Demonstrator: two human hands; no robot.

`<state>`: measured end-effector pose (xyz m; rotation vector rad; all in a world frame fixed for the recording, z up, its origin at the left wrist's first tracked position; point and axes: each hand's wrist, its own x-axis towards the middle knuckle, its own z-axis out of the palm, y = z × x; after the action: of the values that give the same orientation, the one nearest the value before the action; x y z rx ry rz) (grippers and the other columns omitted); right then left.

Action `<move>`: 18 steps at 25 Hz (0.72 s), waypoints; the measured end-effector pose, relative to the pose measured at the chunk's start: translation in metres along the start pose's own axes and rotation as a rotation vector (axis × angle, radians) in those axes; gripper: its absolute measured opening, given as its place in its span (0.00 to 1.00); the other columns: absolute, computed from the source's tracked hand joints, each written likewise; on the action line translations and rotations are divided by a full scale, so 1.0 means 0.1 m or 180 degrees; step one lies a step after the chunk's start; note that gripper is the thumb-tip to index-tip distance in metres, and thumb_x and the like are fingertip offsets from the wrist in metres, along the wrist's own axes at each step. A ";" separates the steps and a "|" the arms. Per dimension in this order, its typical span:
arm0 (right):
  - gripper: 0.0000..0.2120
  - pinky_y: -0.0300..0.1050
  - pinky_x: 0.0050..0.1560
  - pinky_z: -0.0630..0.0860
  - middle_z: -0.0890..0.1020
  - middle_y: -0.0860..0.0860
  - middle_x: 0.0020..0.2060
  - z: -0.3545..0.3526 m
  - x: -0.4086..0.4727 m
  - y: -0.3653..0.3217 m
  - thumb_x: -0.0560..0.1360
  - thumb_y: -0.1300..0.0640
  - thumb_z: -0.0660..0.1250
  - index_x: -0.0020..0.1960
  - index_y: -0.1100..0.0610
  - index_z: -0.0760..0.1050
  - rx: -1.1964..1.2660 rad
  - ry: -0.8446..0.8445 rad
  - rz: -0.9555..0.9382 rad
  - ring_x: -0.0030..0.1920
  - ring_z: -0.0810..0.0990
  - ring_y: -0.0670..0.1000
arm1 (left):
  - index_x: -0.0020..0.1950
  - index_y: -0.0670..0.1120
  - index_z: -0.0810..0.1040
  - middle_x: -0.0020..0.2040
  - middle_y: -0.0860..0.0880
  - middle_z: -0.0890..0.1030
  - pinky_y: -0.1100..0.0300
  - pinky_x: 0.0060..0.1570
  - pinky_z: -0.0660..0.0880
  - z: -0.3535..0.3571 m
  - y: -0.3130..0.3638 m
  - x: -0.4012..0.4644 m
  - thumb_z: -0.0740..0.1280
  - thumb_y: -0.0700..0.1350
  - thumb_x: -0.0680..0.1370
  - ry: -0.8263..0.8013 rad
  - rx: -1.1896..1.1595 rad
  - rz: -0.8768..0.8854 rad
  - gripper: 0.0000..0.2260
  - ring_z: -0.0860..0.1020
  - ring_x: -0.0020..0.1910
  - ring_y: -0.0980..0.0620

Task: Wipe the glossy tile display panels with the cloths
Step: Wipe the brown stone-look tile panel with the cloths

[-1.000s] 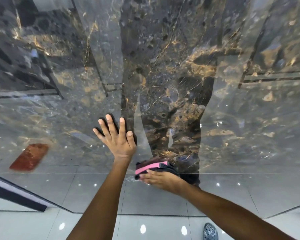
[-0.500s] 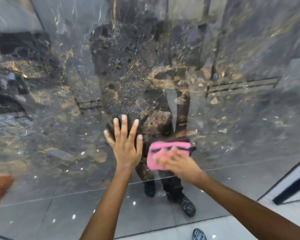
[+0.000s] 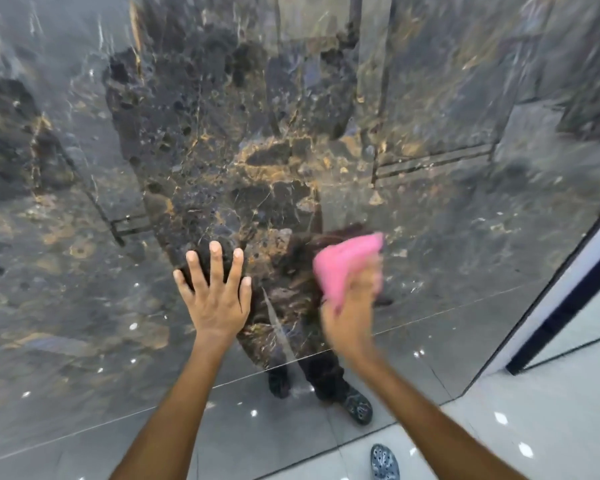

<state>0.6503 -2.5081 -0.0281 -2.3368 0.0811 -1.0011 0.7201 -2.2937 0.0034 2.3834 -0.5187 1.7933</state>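
Observation:
A glossy dark marble tile panel (image 3: 447,98) with gold veins fills the view and mirrors the room and my legs. My left hand (image 3: 215,299) lies flat on it with fingers spread. To its right my right hand (image 3: 355,306), blurred by motion, presses a pink cloth (image 3: 343,265) against the panel. The cloth sticks out above and left of my fingers. How the fingers lie on the cloth is too blurred to read.
The panel's right edge meets a white frame with a dark strip (image 3: 575,289). Pale glossy floor tiles (image 3: 534,410) lie at the lower right. A grey perforated shoe (image 3: 383,462) shows at the bottom edge.
My right hand has carried the pink cloth up and to the right across the panel. The left hand stays flat on the panel. My view has swung rightward.

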 end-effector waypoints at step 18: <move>0.23 0.57 0.70 0.68 0.64 0.57 0.74 0.58 -0.80 0.22 0.84 0.48 0.54 0.77 0.50 0.54 0.0061 0.0258 0.0775 0.71 0.68 0.54 | 0.81 0.52 0.47 0.81 0.48 0.45 0.44 0.76 0.40 0.07 -0.01 -0.08 0.47 0.54 0.84 0.0157 0.0133 0.0048 0.25 0.42 0.79 0.43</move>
<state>0.6363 -2.4754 -0.1224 -2.2045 0.3770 -0.9684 0.7244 -2.2931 -0.0064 2.3616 -0.4998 1.8821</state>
